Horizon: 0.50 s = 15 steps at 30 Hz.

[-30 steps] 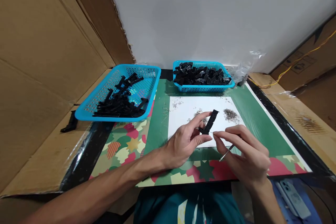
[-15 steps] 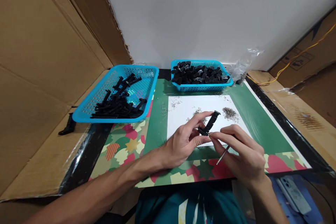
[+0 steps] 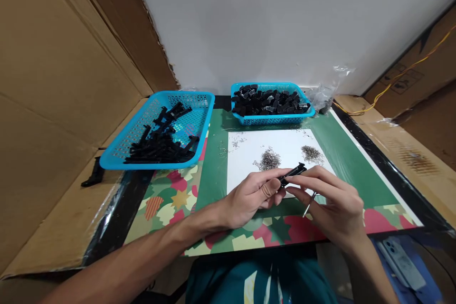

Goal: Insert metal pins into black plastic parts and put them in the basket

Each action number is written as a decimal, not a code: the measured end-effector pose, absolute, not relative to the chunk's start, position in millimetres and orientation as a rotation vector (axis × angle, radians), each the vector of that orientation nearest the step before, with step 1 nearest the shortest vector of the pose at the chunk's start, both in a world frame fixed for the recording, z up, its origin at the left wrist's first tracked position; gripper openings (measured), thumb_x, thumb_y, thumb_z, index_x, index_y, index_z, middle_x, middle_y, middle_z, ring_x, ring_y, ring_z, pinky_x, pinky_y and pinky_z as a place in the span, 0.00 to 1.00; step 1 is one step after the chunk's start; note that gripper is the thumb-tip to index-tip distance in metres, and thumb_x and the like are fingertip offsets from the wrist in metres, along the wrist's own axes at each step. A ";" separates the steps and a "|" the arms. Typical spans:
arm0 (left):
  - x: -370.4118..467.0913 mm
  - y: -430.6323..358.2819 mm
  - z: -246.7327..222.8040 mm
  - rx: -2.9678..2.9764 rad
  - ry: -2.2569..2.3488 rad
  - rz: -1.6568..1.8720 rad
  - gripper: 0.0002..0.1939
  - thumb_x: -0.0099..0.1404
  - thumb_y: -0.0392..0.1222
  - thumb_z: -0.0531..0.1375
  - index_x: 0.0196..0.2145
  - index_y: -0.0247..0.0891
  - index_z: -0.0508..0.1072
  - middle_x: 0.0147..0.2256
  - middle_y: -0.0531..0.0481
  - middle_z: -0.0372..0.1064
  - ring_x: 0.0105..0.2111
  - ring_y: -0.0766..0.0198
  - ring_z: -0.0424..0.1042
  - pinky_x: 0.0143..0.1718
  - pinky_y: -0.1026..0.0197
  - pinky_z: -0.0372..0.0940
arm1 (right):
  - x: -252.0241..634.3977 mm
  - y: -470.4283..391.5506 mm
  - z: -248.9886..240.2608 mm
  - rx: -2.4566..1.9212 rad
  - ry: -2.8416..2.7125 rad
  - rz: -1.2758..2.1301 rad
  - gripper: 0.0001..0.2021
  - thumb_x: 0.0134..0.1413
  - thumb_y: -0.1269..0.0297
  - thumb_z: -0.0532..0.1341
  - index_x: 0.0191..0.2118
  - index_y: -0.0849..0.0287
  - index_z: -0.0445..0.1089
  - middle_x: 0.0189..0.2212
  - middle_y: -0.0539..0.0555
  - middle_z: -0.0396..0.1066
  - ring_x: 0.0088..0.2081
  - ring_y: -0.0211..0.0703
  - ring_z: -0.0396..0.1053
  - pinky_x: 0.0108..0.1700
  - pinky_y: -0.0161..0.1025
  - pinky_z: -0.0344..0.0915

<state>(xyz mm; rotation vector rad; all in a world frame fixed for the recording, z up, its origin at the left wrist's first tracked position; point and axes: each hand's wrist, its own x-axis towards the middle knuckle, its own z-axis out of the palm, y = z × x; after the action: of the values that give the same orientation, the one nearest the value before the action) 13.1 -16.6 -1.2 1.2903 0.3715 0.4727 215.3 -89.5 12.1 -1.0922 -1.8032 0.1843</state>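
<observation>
My left hand (image 3: pixel 254 194) is closed on a long black plastic part (image 3: pixel 295 171), the thumb lying along its near end. Held over the white sheet (image 3: pixel 242 161), the part points up and to the right. My right hand (image 3: pixel 331 202) is closed, its fingertips at the part's side. A thin silver metal rod (image 3: pixel 309 205) sticks out below the right fingers; its upper end is hidden in the hand. Beyond the hands, two piles of tiny metal pieces, a larger one (image 3: pixel 269 158) and a smaller one (image 3: pixel 311 153), lie on the sheet.
A blue basket (image 3: pixel 107 159) of long black parts stands at the left, another blue basket (image 3: pixel 274 119) of small black pieces at the back. Beside that is a clear plastic bag (image 3: pixel 326 95). One black part (image 3: pixel 94 174) lies far left. A phone (image 3: pixel 402 261) rests low at right.
The black part has tipped from steep to nearly lying, its upper end lower and further right. My left thumb now lies on it. My right hand has shifted slightly right with the rod.
</observation>
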 end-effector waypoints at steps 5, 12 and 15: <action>12.0 -15.2 6.6 1.570 0.515 0.528 0.32 0.78 0.63 0.53 0.67 0.39 0.73 0.42 0.45 0.72 0.35 0.63 0.67 0.37 0.60 0.63 | 221.4 -89.4 8.5 -1.108 -1.815 0.137 0.15 0.64 0.82 0.63 0.45 0.56 0.80 0.34 0.52 0.73 0.34 0.39 0.72 0.34 0.36 0.69; 11.7 -14.2 5.7 1.989 0.727 0.830 0.21 0.68 0.45 0.71 0.56 0.39 0.77 0.44 0.49 0.77 0.34 0.65 0.71 0.40 0.61 0.67 | 228.1 -87.4 -2.6 -1.229 -1.775 0.259 0.11 0.66 0.77 0.65 0.44 0.53 0.81 0.35 0.51 0.74 0.34 0.40 0.74 0.36 0.37 0.69; 12.3 -14.6 4.2 2.053 0.759 0.895 0.08 0.70 0.42 0.70 0.45 0.37 0.81 0.40 0.51 0.79 0.34 0.66 0.74 0.37 0.63 0.66 | 228.1 -87.3 -3.6 -1.272 -1.779 0.318 0.10 0.67 0.74 0.65 0.46 0.53 0.81 0.35 0.51 0.73 0.35 0.41 0.73 0.36 0.38 0.69</action>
<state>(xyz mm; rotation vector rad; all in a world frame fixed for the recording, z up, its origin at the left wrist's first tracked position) 12.3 -14.6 4.2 2.0525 0.7593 0.8947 228.1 -87.3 -3.6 -1.2719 -1.7786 0.3183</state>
